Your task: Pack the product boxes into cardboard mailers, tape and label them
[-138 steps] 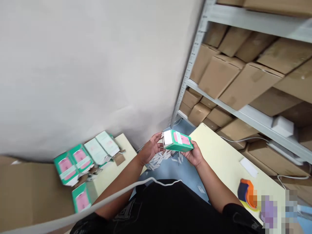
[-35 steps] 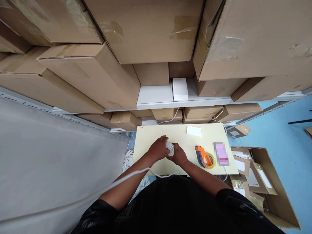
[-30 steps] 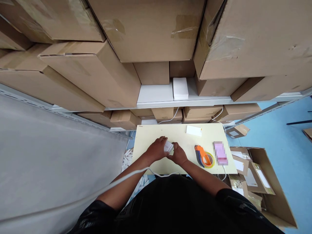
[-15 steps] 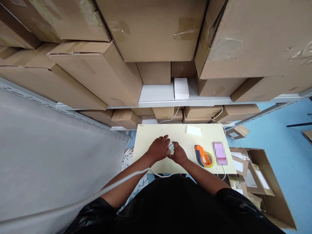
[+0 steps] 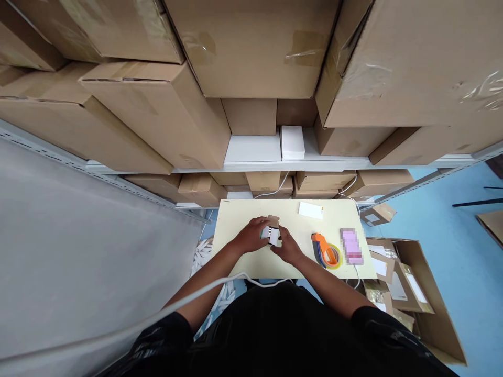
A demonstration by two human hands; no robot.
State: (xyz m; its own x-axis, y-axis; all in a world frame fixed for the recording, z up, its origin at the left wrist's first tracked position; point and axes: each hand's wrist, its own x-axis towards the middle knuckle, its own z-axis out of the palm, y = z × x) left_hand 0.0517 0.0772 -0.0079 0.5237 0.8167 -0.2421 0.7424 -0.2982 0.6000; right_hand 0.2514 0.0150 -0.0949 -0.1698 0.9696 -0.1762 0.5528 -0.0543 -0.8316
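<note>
Between my hands, over the pale table [image 5: 236, 262], is a small open carton [image 5: 274, 236] with a brown flap raised at its far end and white surfaces showing. My left hand [image 5: 251, 235] is closed on its left side. Fingers of my right hand [image 5: 288, 246] grip the right side. What lies inside the carton is too small to make out. To the right, an orange tape dispenser [image 5: 323, 248] rests on the table beside a roll of yellow tape [image 5: 336, 257]. A white card or flat box [image 5: 310, 210] lies near the far edge.
A pink, blurred-out phone-like object [image 5: 352, 246] lies at the table's right, with a cable below it. Shelves of cardboard boxes [image 5: 251, 52] rise ahead. On the floor at right stands a large carton [image 5: 440, 303] of packed parcels. A white cord [image 5: 157, 317] crosses my left arm.
The small carton has come into clearer view between my hands, its brown flap now raised. My hands have shifted slightly, the left opening away from the carton's top.
</note>
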